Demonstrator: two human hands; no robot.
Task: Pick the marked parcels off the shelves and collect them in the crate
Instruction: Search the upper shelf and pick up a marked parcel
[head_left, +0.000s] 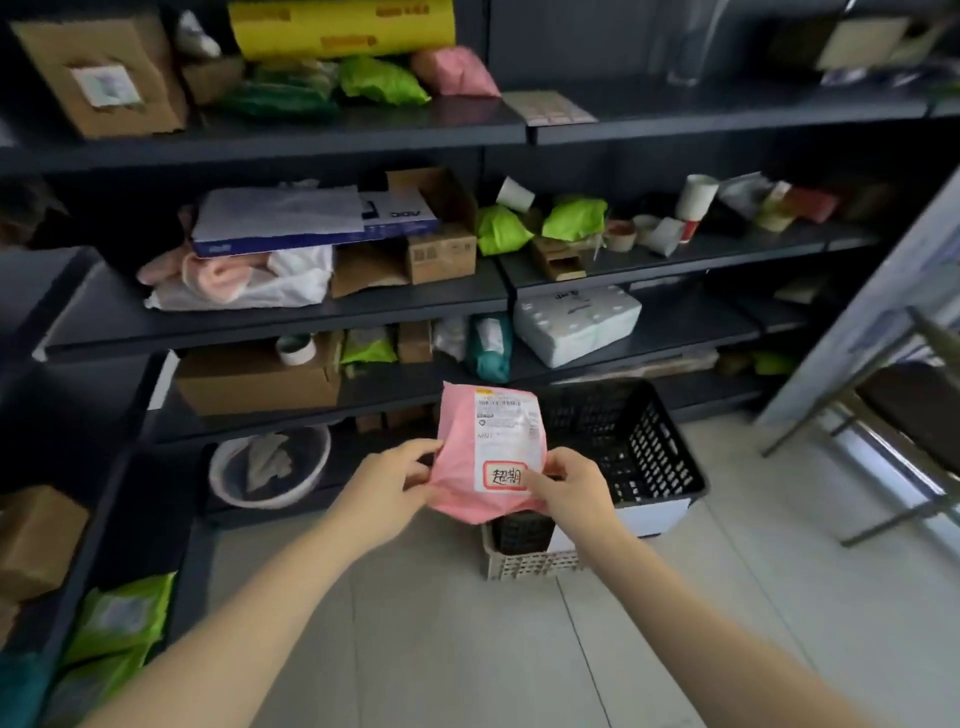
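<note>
A pink parcel (462, 457) with a white shipping label and a red-framed handwritten mark is held up in front of me by both hands. My left hand (389, 480) pinches its left edge. My right hand (571, 493) pinches its lower right corner beside the mark. Just behind and below the parcel a black perforated crate (649, 447) stands on the floor on top of a beige crate (524, 564). Its inside is partly hidden by the parcel.
Dark metal shelves (291, 317) run across the view, loaded with cardboard boxes, green parcels (574, 218), a pink parcel (454, 70), paper cups and tape rolls. A white basin (270, 467) sits on the lowest shelf. A folding chair frame (883, 426) stands at right on the tiled floor.
</note>
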